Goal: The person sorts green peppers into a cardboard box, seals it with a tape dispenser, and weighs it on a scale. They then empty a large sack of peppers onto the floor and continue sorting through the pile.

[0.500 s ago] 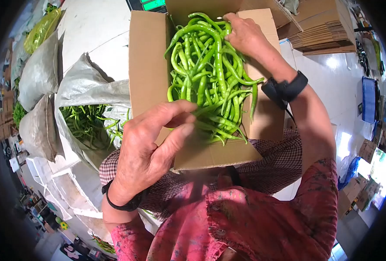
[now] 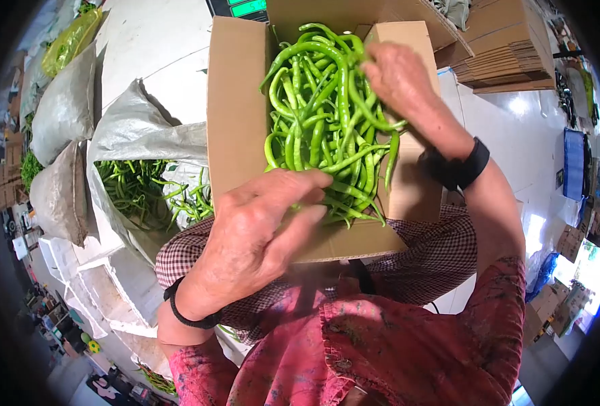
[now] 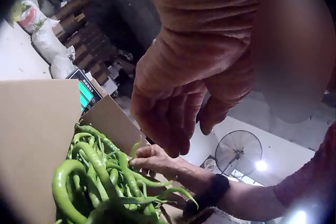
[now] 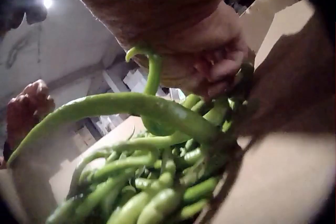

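Note:
Long green peppers (image 2: pixel 344 101) fill an uncovered cardboard box (image 2: pixel 238 101), several curving upward over the pile. The left hand (image 2: pixel 249 233) hangs over the box's near left part, thumb apart from loosely bent fingers; in the left wrist view nothing shows between its fingers (image 3: pixel 176 129). At the pile's far right side is the right hand (image 2: pixel 408 84), its fingertips against the peppers beside the box wall. The right wrist view shows those fingers (image 4: pixel 223 71) curled down at the peppers (image 4: pixel 157 203); whether they grip one is hidden.
A scale with a green display (image 2: pixel 248 8) lies beyond the box. Left of it, an open sack (image 2: pixel 134 122) holds more peppers, with full sacks (image 2: pixel 64 111) farther left. Flattened cartons (image 2: pixel 510 47) are stacked at the far right. White foam boxes (image 2: pixel 110 291) lie at the lower left.
The right hand has shifted nearer and slightly right from the box's far corner. The left hand has moved a little right and nearer the body, its fingers still loose.

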`<state>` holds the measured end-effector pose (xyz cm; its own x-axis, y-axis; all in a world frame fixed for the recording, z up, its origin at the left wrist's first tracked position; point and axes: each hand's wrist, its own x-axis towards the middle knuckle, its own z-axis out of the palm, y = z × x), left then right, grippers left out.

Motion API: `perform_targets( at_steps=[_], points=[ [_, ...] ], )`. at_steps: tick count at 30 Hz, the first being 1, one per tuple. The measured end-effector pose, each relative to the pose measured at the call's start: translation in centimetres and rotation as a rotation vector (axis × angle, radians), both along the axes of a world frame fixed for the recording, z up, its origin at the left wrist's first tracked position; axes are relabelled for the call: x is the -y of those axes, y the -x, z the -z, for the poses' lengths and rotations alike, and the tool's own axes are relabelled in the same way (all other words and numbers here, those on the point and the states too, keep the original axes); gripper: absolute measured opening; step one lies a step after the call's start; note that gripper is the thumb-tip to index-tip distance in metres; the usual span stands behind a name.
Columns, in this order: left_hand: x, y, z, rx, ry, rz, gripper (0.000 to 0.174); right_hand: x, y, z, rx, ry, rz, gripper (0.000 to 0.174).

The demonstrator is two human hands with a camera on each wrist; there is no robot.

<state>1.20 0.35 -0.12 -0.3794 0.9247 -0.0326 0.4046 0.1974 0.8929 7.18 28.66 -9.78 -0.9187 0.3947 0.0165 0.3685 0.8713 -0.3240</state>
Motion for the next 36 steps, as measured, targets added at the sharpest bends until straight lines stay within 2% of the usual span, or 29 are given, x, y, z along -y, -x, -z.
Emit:
perform_targets(
  at_steps=[2,3,4,6,7,8,10,11,12,14,15,17,18,20,22,23,26,27,29,30,31,32,34,35,36],
  points=[
    [0.0,0.0,-0.1,-0.019,0.010,0.024,0.029,-1.0,0.6,-0.4,-0.018,-0.168,0.029,0.021],
    [0.0,0.1,-0.2,-0.023,0.006,0.023,0.029,-0.8,0.6,-0.3,0.108,-0.147,0.004,0.022],
    [0.1,0.1,-0.1,-0.024,0.014,0.022,0.029,-0.8,0.1,-0.7,0.102,-0.152,0.003,0.022],
    [0.3,0.2,0.1,-0.023,0.020,0.008,0.030,-1.1,-0.8,-2.1,0.037,0.066,-0.147,0.026],
    [0.4,0.2,0.2,-0.062,0.020,0.035,0.029,-1.9,-0.7,-3.6,0.211,0.190,-0.210,0.032],
    [0.5,0.3,0.2,-0.100,0.020,0.067,0.029,-2.0,-0.9,-3.5,0.213,0.193,-0.212,0.032],
    [0.5,0.1,0.1,-0.084,0.029,0.076,0.029,-1.6,-1.8,-3.6,0.288,0.819,-0.142,0.041],
    [0.5,0.1,0.1,-0.074,0.032,0.086,0.029,-1.3,-2.1,-4.0,0.478,0.932,-0.144,0.042],
    [0.4,0.3,0.0,-0.075,0.029,0.085,0.029,-0.8,-2.6,-4.4,0.563,1.028,-0.149,0.038],
    [0.4,0.2,-0.1,-0.118,0.072,0.082,0.033,0.5,-2.8,-5.7,0.435,1.161,0.042,0.034],
    [0.3,0.1,0.0,-0.116,0.075,0.079,0.033,0.9,-3.1,-6.3,0.439,1.163,0.040,0.034],
    [-0.3,-0.3,0.4,-0.097,-0.026,-0.028,0.040,1.5,-3.1,-7.1,0.225,1.303,0.099,0.031],
    [-0.6,-0.5,0.6,-0.103,-0.024,-0.036,0.040,1.5,-3.3,-6.9,0.230,1.310,0.041,0.031],
    [-1.3,-0.9,1.2,-0.348,0.001,-0.062,0.046,2.0,-3.4,-7.1,0.220,1.337,0.094,0.032],
    [-1.7,-1.1,1.7,-0.379,0.034,-0.063,0.047,0.7,-3.5,-5.7,0.206,1.332,0.113,0.032],
    [-1.9,-1.1,2.0,-0.401,0.082,-0.025,0.043,0.1,-3.7,-5.2,0.192,1.330,0.143,0.033],
    [-1.8,-0.8,3.2,-0.410,0.096,0.000,0.036,0.7,-4.7,-7.4,0.287,1.299,0.087,0.034],
    [-1.8,-0.8,3.1,-0.348,0.083,0.003,0.033,0.5,-5.0,-8.1,0.302,1.287,-0.007,0.035],
    [-2.1,-1.0,3.1,-0.294,0.065,0.021,0.030,0.8,-4.8,-8.8,0.242,1.208,-0.020,0.035],
    [-2.2,-1.2,3.4,-0.137,0.015,0.092,0.027,1.1,-4.4,-8.9,0.190,1.128,-0.036,0.035],
    [-2.3,-1.3,3.5,0.023,-0.032,0.158,0.025,1.2,-3.9,-8.7,0.179,1.176,0.010,0.034],
    [-2.5,-1.6,3.3,0.019,-0.033,0.157,0.025,1.7,-3.6,-8.4,0.177,1.175,0.007,0.034],
    [-3.3,-2.1,2.0,0.234,0.145,-0.062,0.027,3.1,-2.6,-7.9,-0.055,1.246,0.104,0.033],
    [-3.5,-2.1,3.1,0.318,0.097,-0.136,0.027,3.5,-2.3,-8.1,0.007,1.285,0.078,0.033],
    [-3.7,-2.0,3.7,0.314,0.098,-0.144,0.027,4.7,-2.5,-7.9,-0.043,1.324,0.085,0.031]
  ],
)
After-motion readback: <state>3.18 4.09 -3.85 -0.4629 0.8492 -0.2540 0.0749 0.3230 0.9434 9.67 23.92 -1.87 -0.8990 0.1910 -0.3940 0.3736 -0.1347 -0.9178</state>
